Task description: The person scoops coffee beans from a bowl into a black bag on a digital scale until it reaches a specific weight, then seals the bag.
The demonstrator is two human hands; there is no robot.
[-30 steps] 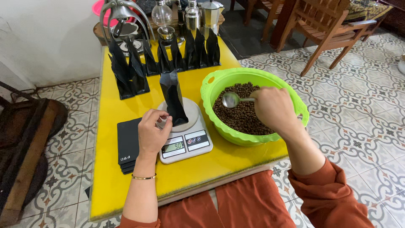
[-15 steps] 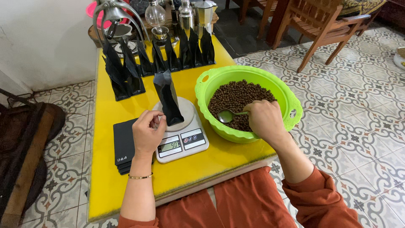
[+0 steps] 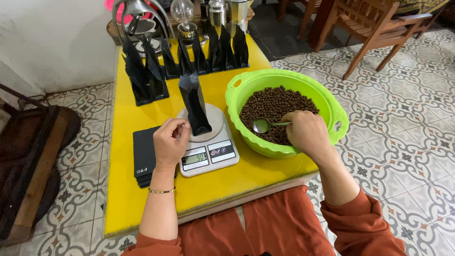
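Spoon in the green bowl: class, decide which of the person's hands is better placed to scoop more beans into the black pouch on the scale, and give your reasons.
Right. The right hand already holds the spoon over the beans in the green bowl. The left hand rests beside the black pouch on the scale, probably steadying it.

bare yellow table [image 3: 142, 204] at front edge, upright pouch [image 3: 195, 102] between scale [image 3: 208, 154] and bowl [image 3: 332, 106], pouch row [image 3: 189, 59] blocks back

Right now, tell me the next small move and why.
Probably dip the spoon into the beans for a scoop. The right hand holds it with its bowl bare over the beans in the green bowl, while the left hand rests beside the black pouch standing on the scale.
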